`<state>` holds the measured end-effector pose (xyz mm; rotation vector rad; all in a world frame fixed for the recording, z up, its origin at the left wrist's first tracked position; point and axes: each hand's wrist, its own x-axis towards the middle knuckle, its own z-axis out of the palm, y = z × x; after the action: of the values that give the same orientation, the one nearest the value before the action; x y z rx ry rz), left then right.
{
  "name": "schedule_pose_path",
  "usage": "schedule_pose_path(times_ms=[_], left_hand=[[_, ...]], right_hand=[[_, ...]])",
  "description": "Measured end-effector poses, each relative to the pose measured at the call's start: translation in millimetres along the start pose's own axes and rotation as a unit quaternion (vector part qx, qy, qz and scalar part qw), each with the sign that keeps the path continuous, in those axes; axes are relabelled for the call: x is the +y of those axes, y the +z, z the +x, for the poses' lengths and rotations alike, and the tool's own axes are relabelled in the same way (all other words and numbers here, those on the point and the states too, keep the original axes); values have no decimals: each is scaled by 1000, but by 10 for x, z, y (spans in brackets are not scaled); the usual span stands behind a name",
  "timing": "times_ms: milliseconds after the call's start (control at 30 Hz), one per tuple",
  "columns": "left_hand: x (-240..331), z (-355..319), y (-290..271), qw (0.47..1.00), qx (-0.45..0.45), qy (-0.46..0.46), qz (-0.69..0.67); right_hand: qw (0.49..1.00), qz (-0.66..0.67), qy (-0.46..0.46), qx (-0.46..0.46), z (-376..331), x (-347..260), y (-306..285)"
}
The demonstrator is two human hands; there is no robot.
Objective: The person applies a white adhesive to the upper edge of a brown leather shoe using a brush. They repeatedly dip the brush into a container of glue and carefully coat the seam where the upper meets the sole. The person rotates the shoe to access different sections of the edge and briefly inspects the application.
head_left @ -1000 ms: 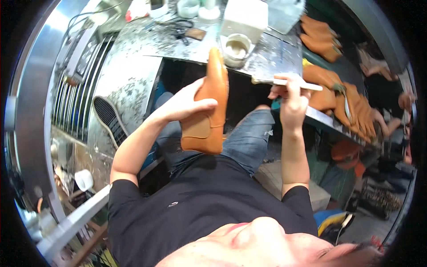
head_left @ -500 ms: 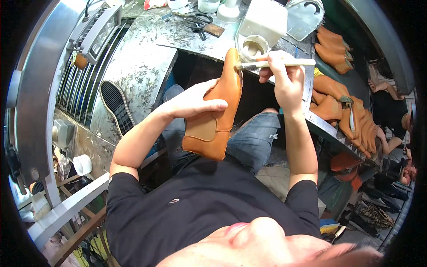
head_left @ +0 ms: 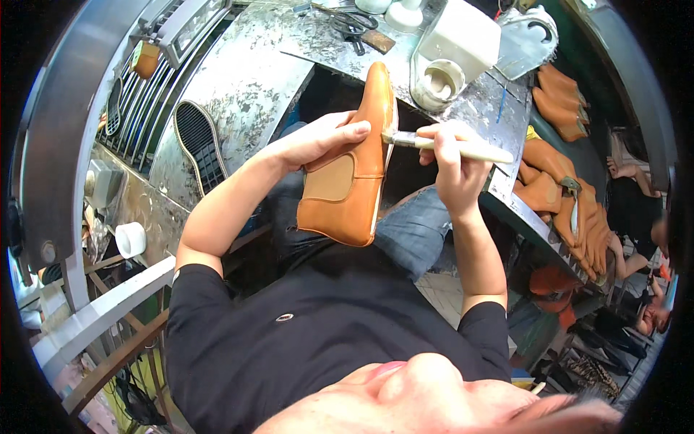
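Note:
My left hand [head_left: 327, 137] is closed around the upper of a tan ankle boot [head_left: 367, 172], held over my lap with its toe pointing away from me. A beige elastic panel [head_left: 329, 178] shows on the boot's side. Between the fingers of my right hand [head_left: 457, 165] is a brush [head_left: 466, 149] with a pale handle. Its bristle end touches the boot's right edge, where the sole joins, about midway along. Beyond the right hand, a small tub [head_left: 438, 83] of whitish paste stands on the metal bench [head_left: 264, 50].
A black shoe sole [head_left: 200, 145] lies on the bench at left. Scissors [head_left: 353, 24] and a white box-shaped container [head_left: 461, 40] stand farther back. Tan boot uppers [head_left: 553, 181] are piled at right, beside the bench edge. Other people [head_left: 636, 210] are at far right.
The brush has moved toward me along the boot's edge, from near the toe to about midway. My left hand has turned the boot so that more of its sole edge shows.

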<state>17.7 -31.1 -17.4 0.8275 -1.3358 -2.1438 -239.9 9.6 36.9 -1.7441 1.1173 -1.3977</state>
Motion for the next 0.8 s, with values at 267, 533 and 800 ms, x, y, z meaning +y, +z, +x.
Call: schedule_pose_path(times_ms=[267, 533, 800], left_hand=[[155, -52, -238, 995, 49, -46, 74], [544, -75, -310, 951, 86, -103, 278], [550, -15, -269, 980, 85, -73, 162]], right_hand=[[993, 116, 34, 1, -172, 172, 10], [983, 158, 72, 52, -136, 269, 167], [991, 127, 13, 38, -177, 216, 320]])
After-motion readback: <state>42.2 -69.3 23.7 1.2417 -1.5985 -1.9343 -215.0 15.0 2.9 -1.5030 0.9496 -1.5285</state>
